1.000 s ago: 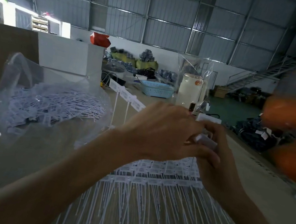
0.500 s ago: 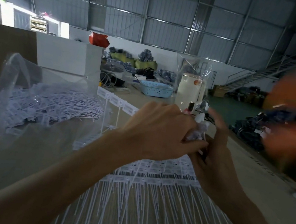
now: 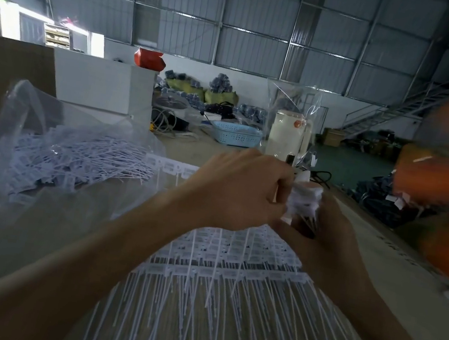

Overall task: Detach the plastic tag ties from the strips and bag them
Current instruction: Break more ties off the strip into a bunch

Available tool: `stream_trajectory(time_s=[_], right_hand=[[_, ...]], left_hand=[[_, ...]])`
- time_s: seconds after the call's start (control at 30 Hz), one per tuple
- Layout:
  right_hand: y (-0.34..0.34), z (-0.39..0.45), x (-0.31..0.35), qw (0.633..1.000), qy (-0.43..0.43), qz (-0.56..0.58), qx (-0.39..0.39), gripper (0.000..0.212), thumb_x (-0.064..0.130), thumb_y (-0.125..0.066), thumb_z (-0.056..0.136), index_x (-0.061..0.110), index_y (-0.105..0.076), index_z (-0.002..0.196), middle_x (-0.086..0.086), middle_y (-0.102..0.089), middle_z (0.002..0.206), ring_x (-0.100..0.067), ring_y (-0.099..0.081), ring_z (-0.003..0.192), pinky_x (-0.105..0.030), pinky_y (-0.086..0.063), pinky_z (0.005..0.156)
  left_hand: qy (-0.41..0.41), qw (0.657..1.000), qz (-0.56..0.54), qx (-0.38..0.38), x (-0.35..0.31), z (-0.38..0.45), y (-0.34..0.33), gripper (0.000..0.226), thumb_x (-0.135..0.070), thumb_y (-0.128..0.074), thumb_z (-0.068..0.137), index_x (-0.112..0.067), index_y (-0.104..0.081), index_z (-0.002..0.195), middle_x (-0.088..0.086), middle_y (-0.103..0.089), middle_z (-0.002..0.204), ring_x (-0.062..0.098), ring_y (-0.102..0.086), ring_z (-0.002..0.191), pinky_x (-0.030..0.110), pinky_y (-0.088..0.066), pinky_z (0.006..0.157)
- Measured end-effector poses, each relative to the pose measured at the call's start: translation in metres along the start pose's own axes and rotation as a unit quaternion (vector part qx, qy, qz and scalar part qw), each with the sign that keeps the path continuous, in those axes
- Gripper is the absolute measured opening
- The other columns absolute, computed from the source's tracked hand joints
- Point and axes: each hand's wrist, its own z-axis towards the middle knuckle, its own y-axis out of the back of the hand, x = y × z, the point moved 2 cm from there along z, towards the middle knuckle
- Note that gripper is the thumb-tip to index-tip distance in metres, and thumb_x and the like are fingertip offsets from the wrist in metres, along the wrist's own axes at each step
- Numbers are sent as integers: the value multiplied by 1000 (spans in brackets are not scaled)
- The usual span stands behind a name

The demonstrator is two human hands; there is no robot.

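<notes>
Orange mass far right: blurred, unidentifiable. Left hand and right hand clenched together around white tag ties, partly concealed. Strips fanned on near tabletop; filled clear bag left.

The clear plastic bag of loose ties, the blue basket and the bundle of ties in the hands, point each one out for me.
clear plastic bag (image 3: 57, 127), head view, on its upper wall above the loose ties.
blue basket (image 3: 237, 134), head view, on its perforated front wall.
bundle of ties (image 3: 304, 200), head view, on the white tag ends between both hands.
</notes>
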Motion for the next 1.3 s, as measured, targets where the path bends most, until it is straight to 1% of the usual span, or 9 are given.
stream_trajectory(time_s=[0.1,0.27,0.5,0.63,0.77,0.87,1.03,1.17,1.3], right_hand=[[1,2,2,1000,-6,6,3,9,29,-71,87,22,-70,90,8,-56,55,-3,-43,42,-13,-35,46],[-3,0,-1,994,-80,64,29,51,48,-60,84,7,-47,58,7,-29,43,-10,-24,40,-19,-25,42],[-8,-1,2,995,-69,41,62,36,56,-42,86,33,-60,65,6,-27,46,-6,-24,39,-21,-23,42],[-8,-1,-1,994,-73,59,58,45,59,-42,85,21,-63,72,5,-29,46,-11,-27,41,-29,-27,44],[-10,0,6,996,-31,66,52,28,51,-42,88,49,-63,70,-9,-50,58,-8,-43,44,-15,-37,46],[-9,1,7,981,-27,184,50,25,39,-43,94,34,-66,87,-6,-69,79,-16,-67,67,-18,-54,64],[-9,-2,4,972,-55,216,67,46,48,-43,98,17,-45,65,-1,-31,51,-15,-24,40,-25,-29,42],[-10,-3,4,979,-41,195,37,49,46,-46,101,21,-41,59,6,-34,50,-10,-27,42,-21,-30,44],[-6,-3,2,955,-60,288,43,50,45,-52,97,-2,-50,79,8,-36,53,-12,-27,45,-24,-29,47]], left_hand=[[1,1000,4,-3,2,0,2,8,-40,-71,85,-34,-65,88,-22,-64,72,-5,-57,70,21,-41,64],[0,1000,-30,-10,2,1,8,6,-40,-71,87,-35,-69,89,-22,-66,67,-7,-59,69,20,-44,64],[-3,999,-48,-22,0,0,11,5,-37,-72,87,-33,-69,88,-18,-67,66,-2,-61,70,20,-40,62],[-9,998,-56,-33,-2,-1,11,5,-35,-72,87,-32,-69,87,-19,-67,63,-5,-61,70,18,-37,61],[-9,998,-41,-39,-1,-1,10,7,-38,-72,88,-32,-67,86,-18,-66,63,-5,-60,70,16,-35,61],[-17,996,-72,-50,-2,-2,12,11,-41,-70,89,-30,-66,89,-17,-66,65,-1,-60,66,25,-47,66],[-28,984,-160,-80,-9,-3,18,19,-37,-53,100,-21,-63,97,-12,-61,54,-2,-55,44,37,-56,58],[-28,991,-100,-90,-9,-2,19,22,-41,-53,100,-20,-61,97,-11,-59,56,5,-55,48,37,-54,57],[-18,998,-11,-65,-1,-3,17,37,-63,-57,89,-33,-58,111,-11,-65,63,0,-53,51,22,-36,52]])
